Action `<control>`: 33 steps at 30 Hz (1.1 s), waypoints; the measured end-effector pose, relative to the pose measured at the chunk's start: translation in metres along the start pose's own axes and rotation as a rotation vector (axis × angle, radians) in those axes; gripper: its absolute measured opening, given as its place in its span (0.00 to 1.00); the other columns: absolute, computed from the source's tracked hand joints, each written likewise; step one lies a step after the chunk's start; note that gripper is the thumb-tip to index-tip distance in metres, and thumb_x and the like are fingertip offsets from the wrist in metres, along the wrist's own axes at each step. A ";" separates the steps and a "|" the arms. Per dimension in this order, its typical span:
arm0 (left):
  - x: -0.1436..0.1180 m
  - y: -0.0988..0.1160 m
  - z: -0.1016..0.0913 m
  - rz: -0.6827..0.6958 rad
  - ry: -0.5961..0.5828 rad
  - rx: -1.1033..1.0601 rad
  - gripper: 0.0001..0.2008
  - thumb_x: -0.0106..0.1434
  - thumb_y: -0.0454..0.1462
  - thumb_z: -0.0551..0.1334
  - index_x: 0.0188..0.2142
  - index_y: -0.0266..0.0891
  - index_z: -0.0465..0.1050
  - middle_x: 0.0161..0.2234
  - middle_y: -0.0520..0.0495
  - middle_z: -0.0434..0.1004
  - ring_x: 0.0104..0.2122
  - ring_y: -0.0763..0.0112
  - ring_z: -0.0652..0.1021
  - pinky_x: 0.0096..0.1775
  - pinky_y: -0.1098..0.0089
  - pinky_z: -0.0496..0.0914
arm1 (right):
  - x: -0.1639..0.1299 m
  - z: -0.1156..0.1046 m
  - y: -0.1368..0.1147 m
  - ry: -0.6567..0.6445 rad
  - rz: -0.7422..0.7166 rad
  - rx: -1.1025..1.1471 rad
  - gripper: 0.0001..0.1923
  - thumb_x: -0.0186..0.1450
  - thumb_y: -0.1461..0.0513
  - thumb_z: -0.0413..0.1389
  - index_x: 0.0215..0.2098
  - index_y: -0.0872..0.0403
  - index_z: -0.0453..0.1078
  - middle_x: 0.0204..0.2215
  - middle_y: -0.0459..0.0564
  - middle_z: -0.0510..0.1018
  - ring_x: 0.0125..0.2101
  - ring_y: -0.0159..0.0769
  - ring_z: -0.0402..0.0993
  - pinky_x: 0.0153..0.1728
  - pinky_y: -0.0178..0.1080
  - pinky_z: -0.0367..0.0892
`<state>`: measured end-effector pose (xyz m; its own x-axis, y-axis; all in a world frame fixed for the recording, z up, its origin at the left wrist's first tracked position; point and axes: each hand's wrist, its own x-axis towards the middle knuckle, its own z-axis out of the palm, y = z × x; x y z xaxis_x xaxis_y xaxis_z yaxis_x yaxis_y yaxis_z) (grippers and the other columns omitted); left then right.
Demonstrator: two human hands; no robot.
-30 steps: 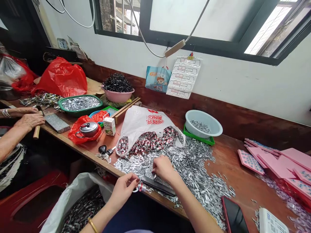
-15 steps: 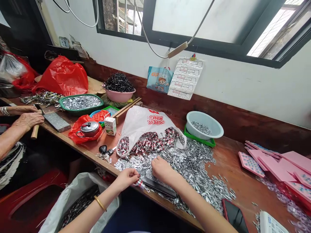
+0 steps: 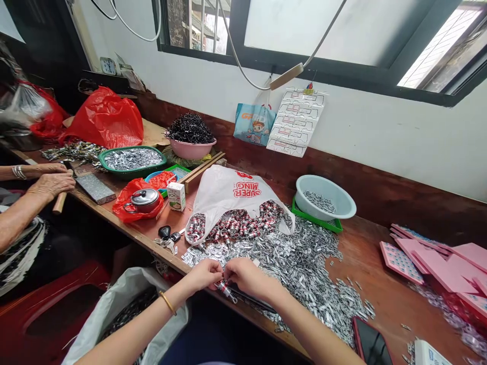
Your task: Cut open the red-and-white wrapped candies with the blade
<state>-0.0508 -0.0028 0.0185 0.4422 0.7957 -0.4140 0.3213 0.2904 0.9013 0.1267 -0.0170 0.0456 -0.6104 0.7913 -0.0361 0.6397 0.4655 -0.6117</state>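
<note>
I see both hands meeting at bench edge: left hand (image 3: 205,274) & right hand (image 3: 247,276) pinch a small red-white piece (image 3: 225,289), silver clip pile (image 3: 304,258) just behind; co-worker's hand (image 3: 51,183) far left.

Both forearms reach forward and inward, the left hand (image 3: 205,275) and right hand (image 3: 247,276) meeting fingertip to fingertip, fingers pinched
</note>
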 end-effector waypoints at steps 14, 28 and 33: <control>0.002 -0.001 -0.001 0.029 -0.024 0.038 0.12 0.43 0.44 0.61 0.20 0.39 0.63 0.18 0.57 0.64 0.21 0.73 0.68 0.26 0.70 0.66 | 0.005 -0.001 -0.011 -0.025 0.050 -0.226 0.17 0.55 0.75 0.49 0.38 0.52 0.58 0.31 0.46 0.73 0.30 0.34 0.67 0.27 0.33 0.50; 0.009 -0.001 -0.001 0.070 -0.011 0.109 0.04 0.44 0.36 0.58 0.17 0.38 0.66 0.16 0.54 0.68 0.20 0.70 0.70 0.24 0.72 0.62 | 0.022 -0.014 -0.016 -0.118 0.076 -0.238 0.17 0.55 0.72 0.55 0.42 0.54 0.62 0.32 0.49 0.78 0.32 0.40 0.73 0.27 0.33 0.56; 0.004 0.004 -0.005 0.049 -0.076 0.028 0.04 0.44 0.36 0.60 0.18 0.38 0.67 0.18 0.54 0.69 0.22 0.69 0.71 0.26 0.70 0.68 | 0.041 -0.010 -0.018 -0.114 0.107 -0.182 0.17 0.53 0.71 0.59 0.40 0.55 0.64 0.32 0.51 0.79 0.32 0.41 0.75 0.29 0.35 0.62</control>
<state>-0.0518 0.0043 0.0207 0.5197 0.7659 -0.3785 0.3203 0.2360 0.9174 0.0952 0.0108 0.0626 -0.5769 0.7947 -0.1886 0.7708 0.4532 -0.4478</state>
